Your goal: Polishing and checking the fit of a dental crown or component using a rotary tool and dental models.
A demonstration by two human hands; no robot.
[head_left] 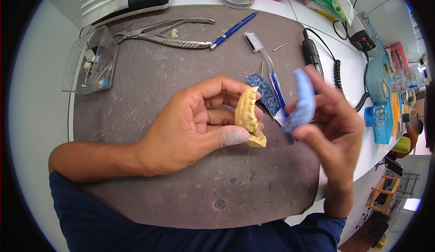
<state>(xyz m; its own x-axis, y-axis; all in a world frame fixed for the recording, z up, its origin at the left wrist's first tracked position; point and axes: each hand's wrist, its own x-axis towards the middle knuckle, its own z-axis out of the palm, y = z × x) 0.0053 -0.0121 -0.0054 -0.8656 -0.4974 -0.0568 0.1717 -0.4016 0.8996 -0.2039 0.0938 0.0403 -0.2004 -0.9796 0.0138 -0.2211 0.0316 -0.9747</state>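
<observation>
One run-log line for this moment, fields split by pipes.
left hand: holds yellow dental cast | right hand: holds blue curved piece, blurred | cast and piece: apart | toothbrush: on mat

Bright, even light fills the view, with soft, faint shadows on the grey mat. The person's left hand shows crisply; the right hand and blue piece are smeared, probably by motion. Straight edges bend toward the black rim.

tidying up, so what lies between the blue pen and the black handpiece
In the head view, a toothbrush and a thin metal pin lie between the blue pen and the black handpiece.
</observation>
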